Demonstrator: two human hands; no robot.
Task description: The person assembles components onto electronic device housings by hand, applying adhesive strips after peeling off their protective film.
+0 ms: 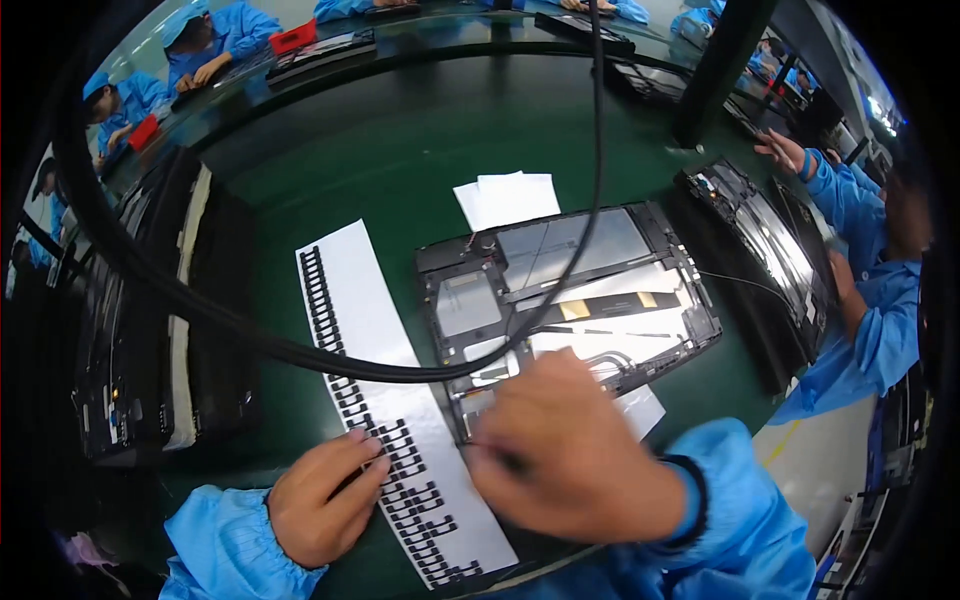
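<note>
My left hand [325,497] lies at the near part of a long white backing sheet [370,290], fingers stretched out, fingertips at its rows of small black bracket-shaped pieces [350,400]. My right hand [570,450] is curled and smeared by motion over the near left corner of an opened flat electronic device [470,300]. Something dark shows by its fingers, but I cannot make out what. The device has a black frame, silvery plates, black strips with yellowish patches and thin wires. My right hand hides part of its near edge.
White papers [510,198] lie beyond the device. Black units [150,330] are stacked at the left. A thick black cable [300,352] loops across the view. At the right, a co-worker in blue [860,290] sits by another opened device [765,240]. More people work along the far bench.
</note>
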